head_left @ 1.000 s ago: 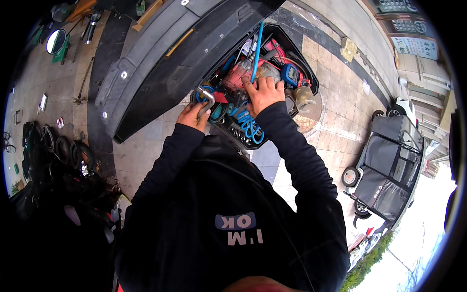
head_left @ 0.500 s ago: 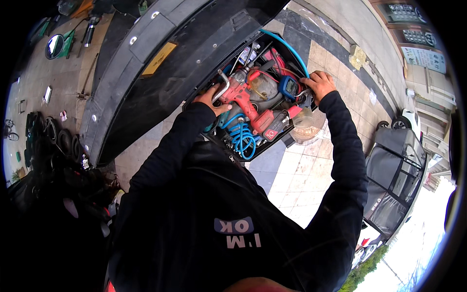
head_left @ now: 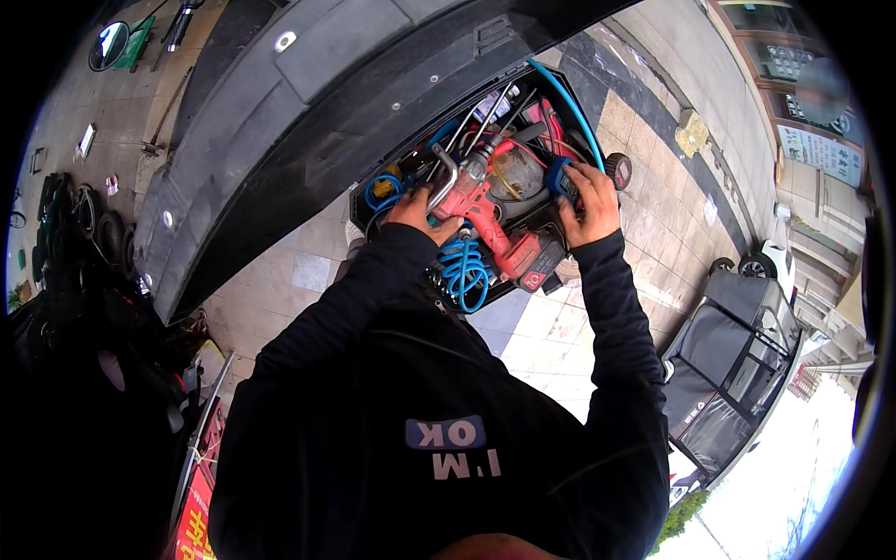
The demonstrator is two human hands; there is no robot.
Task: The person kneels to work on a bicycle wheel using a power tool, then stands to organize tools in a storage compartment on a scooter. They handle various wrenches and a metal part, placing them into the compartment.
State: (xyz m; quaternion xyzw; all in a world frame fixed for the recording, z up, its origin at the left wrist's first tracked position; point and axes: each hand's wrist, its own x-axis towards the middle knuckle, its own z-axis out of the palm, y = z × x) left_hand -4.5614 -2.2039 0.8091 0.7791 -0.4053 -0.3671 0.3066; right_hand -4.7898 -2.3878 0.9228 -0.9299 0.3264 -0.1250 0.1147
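Observation:
My left hand [head_left: 418, 218] is closed on a bent silver metal bar [head_left: 444, 175] at the left of a red cordless power tool [head_left: 490, 226], which lies atop a packed black toolbox [head_left: 358, 210]. My right hand [head_left: 592, 207] is closed over a blue gauge [head_left: 560, 177] at the box's right side, partly covering it. Coiled blue hose [head_left: 462, 278] lies below the red tool, a yellow-and-blue item [head_left: 383, 189] behind my left hand, and a straight blue hose [head_left: 569, 98] along the right rim. Contents beneath are partly hidden.
The raised black lid [head_left: 243, 140] spans the upper left. A round dark object [head_left: 618, 171] is beside the box. Tires [head_left: 109, 238] lie at left. A grey covered vehicle [head_left: 728, 364] stands at right. A red sign [head_left: 194, 523] is at lower left.
My right hand has moved from the box's right rim down and left onto the blue gauge. The red tool became uncovered. My left hand has shifted with the bent bar to beside it.

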